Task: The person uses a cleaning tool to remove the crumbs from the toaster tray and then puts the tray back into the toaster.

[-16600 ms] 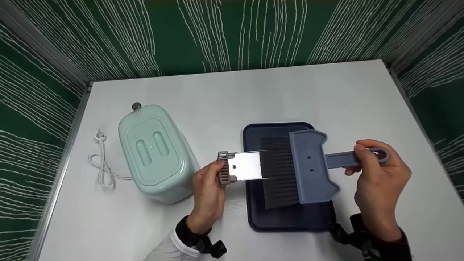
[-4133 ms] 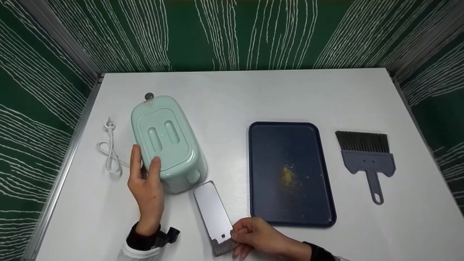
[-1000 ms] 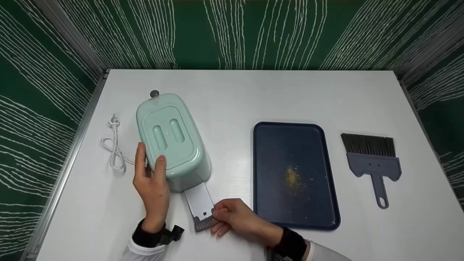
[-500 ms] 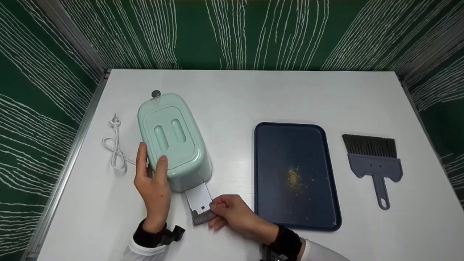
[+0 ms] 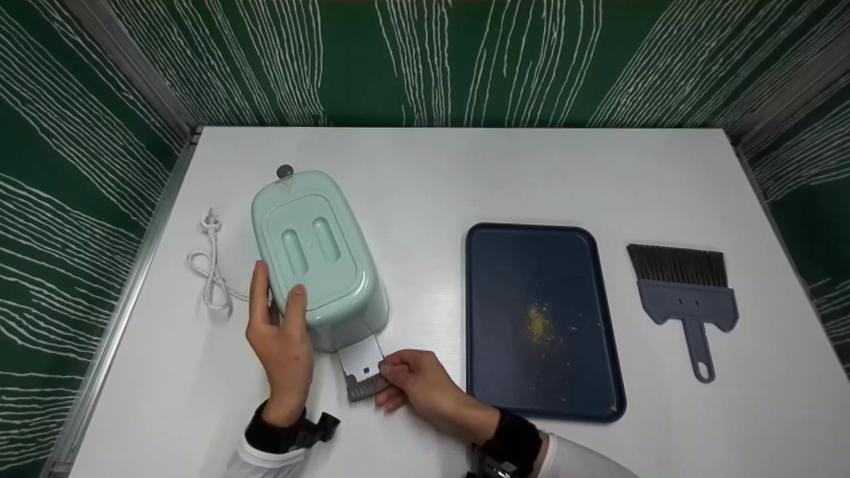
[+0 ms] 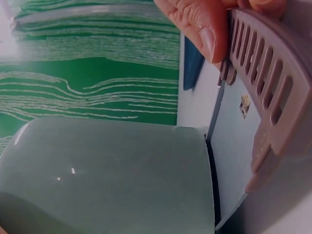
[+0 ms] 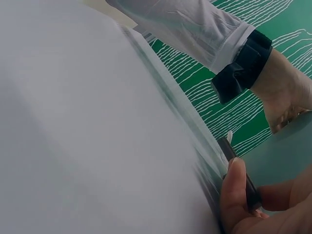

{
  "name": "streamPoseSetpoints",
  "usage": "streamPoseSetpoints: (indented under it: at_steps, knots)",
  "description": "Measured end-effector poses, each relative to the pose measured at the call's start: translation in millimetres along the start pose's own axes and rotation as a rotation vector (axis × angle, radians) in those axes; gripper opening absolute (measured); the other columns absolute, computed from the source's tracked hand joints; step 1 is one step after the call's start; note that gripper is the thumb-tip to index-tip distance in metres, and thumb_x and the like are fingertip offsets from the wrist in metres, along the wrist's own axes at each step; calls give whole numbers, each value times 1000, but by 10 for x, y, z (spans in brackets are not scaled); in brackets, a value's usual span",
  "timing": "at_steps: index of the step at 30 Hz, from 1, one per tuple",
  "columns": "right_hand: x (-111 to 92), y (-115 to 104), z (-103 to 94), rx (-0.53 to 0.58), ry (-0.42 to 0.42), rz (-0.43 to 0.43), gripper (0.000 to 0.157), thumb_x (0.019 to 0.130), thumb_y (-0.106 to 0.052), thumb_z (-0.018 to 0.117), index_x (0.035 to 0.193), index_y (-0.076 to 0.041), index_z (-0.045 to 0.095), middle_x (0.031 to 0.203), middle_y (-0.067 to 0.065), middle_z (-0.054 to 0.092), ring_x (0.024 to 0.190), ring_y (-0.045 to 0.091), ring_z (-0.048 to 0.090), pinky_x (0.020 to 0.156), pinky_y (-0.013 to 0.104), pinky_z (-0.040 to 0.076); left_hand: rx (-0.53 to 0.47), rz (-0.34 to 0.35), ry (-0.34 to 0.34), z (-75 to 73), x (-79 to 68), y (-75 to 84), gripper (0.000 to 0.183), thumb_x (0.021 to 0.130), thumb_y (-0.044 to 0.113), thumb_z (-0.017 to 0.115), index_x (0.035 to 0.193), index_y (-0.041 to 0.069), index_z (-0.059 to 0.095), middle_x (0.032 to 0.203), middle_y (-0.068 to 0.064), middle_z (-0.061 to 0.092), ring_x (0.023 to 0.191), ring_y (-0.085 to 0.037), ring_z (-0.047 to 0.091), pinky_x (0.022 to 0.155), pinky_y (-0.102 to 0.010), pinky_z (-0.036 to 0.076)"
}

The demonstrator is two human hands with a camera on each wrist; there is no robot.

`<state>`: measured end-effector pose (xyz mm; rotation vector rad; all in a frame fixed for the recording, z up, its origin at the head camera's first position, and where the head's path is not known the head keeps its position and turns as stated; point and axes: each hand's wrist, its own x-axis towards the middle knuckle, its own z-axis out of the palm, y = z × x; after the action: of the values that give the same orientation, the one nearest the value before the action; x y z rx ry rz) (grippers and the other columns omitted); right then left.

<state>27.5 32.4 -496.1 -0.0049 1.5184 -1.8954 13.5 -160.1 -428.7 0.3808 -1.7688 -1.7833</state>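
A mint-green toaster point(image 5: 309, 252) with a lid over its top stands on the left of the table. My left hand point(image 5: 282, 352) rests against its near left corner, fingers straight along the side and thumb on the lid's edge. My right hand point(image 5: 425, 385) pinches the grey slotted end of the crumb tray point(image 5: 359, 358) between thumb and fingers. The tray's metal plate is partly inside the toaster's base; the inner part is hidden. In the left wrist view, the slotted end point(image 6: 273, 83) shows close up beside the thumb. The right wrist view shows the fingers point(image 7: 234, 187) on its dark edge.
A navy tray point(image 5: 491, 279) with a small pile of yellowish crumbs point(image 5: 536, 325) lies right of the toaster. Farther right lies a blue-grey brush point(image 5: 687, 302) with dark bristles. A white power cord point(image 5: 211, 272) is looped at the left.
From lying outside the toaster about four seconds ago, the crumb tray has gone partly into its base, sliding slightly farther lately. Earlier my hands held tray and brush; the brush now lies on the table.
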Motion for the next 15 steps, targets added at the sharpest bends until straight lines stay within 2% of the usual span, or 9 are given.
streamPoseSetpoints:
  at_steps: [8, 15]
  knots:
    - [70, -24, 47, 8, 32, -7, 18, 105, 0, 56, 116, 14, 60, 88, 14, 72, 68, 15, 71, 60, 27, 60, -26, 3, -7, -14, 0, 6, 64, 101, 5, 62, 159, -3, 35, 167, -16, 30, 155, -23, 28, 123, -30, 29]
    - [95, -52, 74, 24, 52, -13, 20, 103, 4, 53, 120, 15, 58, 91, 17, 72, 68, 15, 70, 60, 26, 60, -3, 1, -11, -18, 2, 1, 64, 102, 7, 62, 159, -3, 35, 167, -16, 31, 155, -22, 28, 123, -31, 28]
